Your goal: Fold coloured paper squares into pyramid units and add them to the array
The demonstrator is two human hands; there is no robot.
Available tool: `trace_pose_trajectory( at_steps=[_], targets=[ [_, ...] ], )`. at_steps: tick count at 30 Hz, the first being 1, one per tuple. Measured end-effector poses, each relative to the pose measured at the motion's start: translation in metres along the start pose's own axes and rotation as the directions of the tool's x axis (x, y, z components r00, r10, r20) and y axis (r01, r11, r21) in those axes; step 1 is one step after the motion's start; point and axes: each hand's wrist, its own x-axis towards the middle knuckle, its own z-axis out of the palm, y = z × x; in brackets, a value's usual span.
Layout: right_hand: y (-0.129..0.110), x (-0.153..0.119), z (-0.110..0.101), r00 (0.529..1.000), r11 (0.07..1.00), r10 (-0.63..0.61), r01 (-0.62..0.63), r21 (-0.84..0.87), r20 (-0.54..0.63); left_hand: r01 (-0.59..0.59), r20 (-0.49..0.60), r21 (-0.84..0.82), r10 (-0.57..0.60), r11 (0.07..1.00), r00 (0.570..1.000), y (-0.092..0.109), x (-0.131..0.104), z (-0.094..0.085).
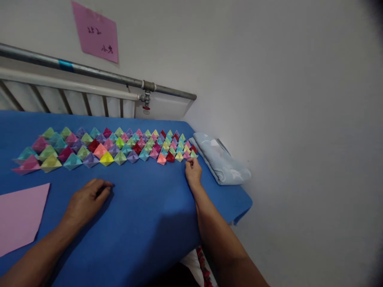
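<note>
Fingers of right hand (pixel 193 171) bunch at open-topped paper boats (pixel 179 157) beside folded blanket (pixel 220 159), grip unclear; left hand (pixel 86 200), left of blanket, loosely curled.

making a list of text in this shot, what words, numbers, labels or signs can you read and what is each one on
"252": handwritten, on the pink paper on the wall.
"小": handwritten lower on that same paper; the character after it is too blurred to read for certain.
No other readable text: I can make out none on the pink sheet or the folded paper pieces.
</note>
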Motion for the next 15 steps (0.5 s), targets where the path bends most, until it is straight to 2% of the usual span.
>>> trace_pose_trajectory(
  at_steps=[9,15],
  targets=[
    [-0.015,-0.01,-0.007,0.999,0.998,0.044,-0.043,-0.034,0.011,-0.088,-0.061,-0.035,0.086,0.995,0.994,-0.003,-0.001,0.003],
    [-0.035,-0.028,-0.021,0.996,0.998,0.035,-0.031,-0.047,0.079,-0.089,-0.087,0.032,0.092,0.995,0.992,0.009,-0.015,0.003]
  ],
)
